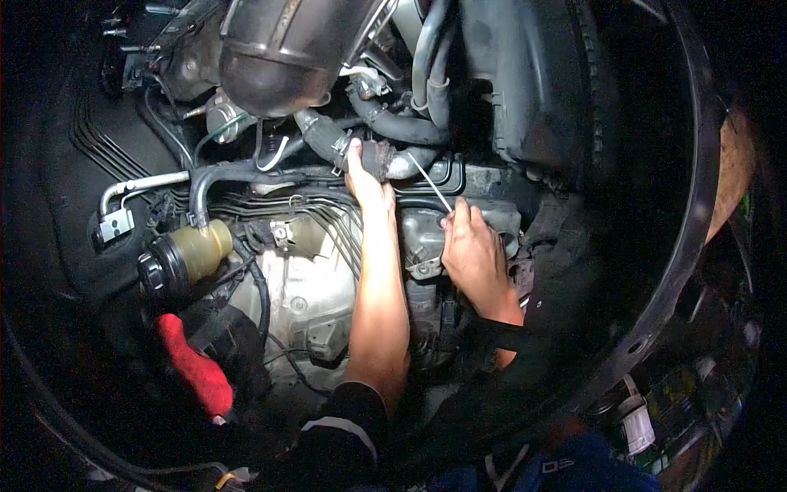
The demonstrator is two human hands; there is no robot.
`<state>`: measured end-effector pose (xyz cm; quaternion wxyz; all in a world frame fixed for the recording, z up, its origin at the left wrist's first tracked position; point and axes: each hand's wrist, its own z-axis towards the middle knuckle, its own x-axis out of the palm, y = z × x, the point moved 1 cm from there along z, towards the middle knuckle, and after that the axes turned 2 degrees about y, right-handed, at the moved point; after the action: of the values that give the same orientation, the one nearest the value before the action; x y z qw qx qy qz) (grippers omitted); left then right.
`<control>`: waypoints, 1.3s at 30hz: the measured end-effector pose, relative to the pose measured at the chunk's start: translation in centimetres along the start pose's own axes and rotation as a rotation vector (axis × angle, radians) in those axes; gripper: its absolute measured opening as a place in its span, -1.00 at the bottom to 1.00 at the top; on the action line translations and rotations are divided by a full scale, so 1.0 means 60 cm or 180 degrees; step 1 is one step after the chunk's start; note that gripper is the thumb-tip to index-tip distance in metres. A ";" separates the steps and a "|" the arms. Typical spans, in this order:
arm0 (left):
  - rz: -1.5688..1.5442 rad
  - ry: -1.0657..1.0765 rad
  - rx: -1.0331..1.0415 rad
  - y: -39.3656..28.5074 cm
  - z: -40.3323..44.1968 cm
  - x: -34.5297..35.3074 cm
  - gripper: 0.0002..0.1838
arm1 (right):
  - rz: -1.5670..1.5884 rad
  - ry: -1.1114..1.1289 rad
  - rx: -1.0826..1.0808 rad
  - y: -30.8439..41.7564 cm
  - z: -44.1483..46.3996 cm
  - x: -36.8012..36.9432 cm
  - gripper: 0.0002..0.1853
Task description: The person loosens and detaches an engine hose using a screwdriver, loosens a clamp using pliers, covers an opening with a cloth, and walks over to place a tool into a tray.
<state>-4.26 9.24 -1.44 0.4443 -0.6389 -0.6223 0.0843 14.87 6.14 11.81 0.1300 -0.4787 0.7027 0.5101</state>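
My left hand (369,176) reaches up the middle and is wrapped round a dark ribbed hose (377,158), its thumb on the near side. To the right, my right hand (474,246) is closed on a thin metal rod (433,186), perhaps a screwdriver shaft; its handle is hidden in the fist. The rod slants up and left, with its far end beside a grey pipe section (407,164) that adjoins the hose. Another thick black hose (328,138) runs down to the joint from the upper left.
A large dark metal housing (283,57) hangs above. At the left are a yellowish reservoir (197,250) with a black cap and a red-handled object (195,369). Thin metal lines (328,215) cross behind my left forearm. A curved body edge (693,246) bounds the right.
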 end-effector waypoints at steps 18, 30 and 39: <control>0.0049 0.0941 -0.0577 -0.023 0.013 -0.029 -0.54 | 0.1131 -0.0124 -0.0498 -0.022 -0.168 -0.003 -0.57; 0.1954 0.0307 -0.0760 -0.092 -0.043 0.004 -0.58 | 0.2729 0.1772 0.1853 -0.291 -0.430 -0.387 -0.56; 0.5418 0.2373 -0.0398 -0.215 -0.102 0.005 -0.26 | 0.1986 0.0259 -0.0541 -0.234 -0.299 -0.567 -0.47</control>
<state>-9.47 4.47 10.97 0.3688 -0.8887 0.2351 0.1374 48.93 9.11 34.31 -0.1013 -0.2694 0.7750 0.5626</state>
